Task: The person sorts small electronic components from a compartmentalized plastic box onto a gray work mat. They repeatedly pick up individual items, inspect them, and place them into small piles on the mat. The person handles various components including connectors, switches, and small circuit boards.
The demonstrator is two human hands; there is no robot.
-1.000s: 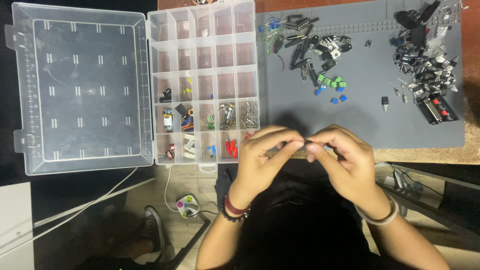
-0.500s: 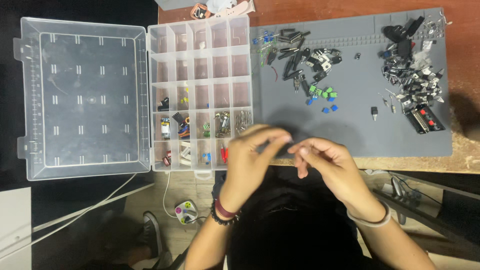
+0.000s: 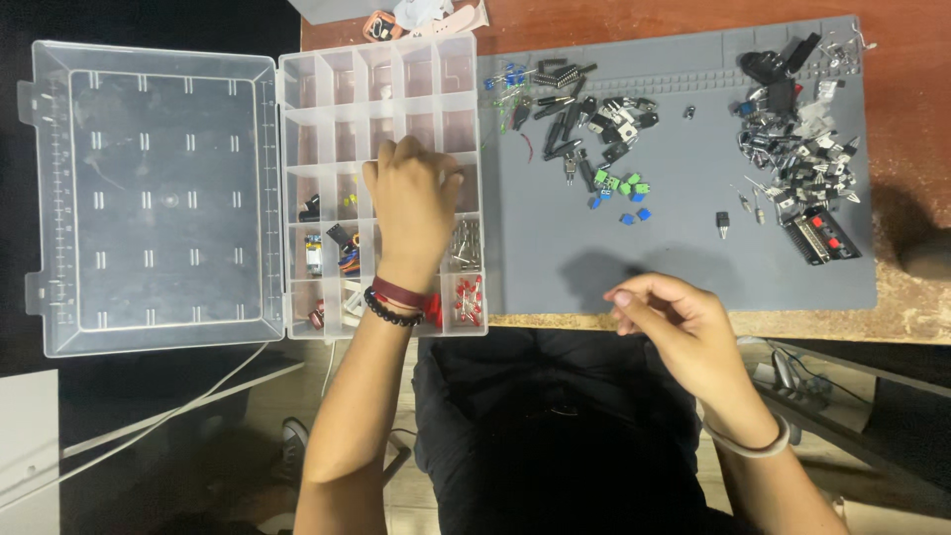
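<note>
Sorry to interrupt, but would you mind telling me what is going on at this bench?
A person is sorting small electronic parts. The left hand reaches down into the clear compartment box, whose lid lies open beside it. The right hand hovers at the near edge of the grey mat, fingers loosely curled. Loose parts lie in piles on the mat.

I see my left hand [image 3: 411,203] reaching into the clear organizer [image 3: 381,188], its fingers [image 3: 396,159] curled down over the middle compartments; what they touch is hidden; the hinged lid [image 3: 158,198] lies open flat to the left; my right hand [image 3: 684,332] hovers at the near edge of the grey mat [image 3: 684,258], fingers loosely bent, thumb and forefinger close together; black parts [image 3: 584,124], blue and green blocks [image 3: 622,188] and a metal pile [image 3: 802,159] lie on the mat.
</note>
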